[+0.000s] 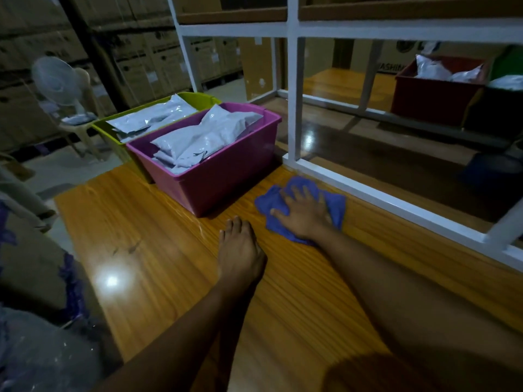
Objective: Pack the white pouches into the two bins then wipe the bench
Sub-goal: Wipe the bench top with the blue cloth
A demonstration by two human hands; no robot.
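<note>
Wiping surface (158, 250), blue cloth (336, 206) crumpled beside pink bin (226, 176).
Right hand (304, 212) spread, pressing cloth; left hand (240, 250) flat, fingers together.

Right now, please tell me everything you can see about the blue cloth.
The blue cloth looks soft, like microfibre, bunched and creased rather than spread flat. It lies on the wooden bench, just right of the pink bin, close to the white frame rail. The right hand presses flat on it, fingers spread, covering its middle.
</note>
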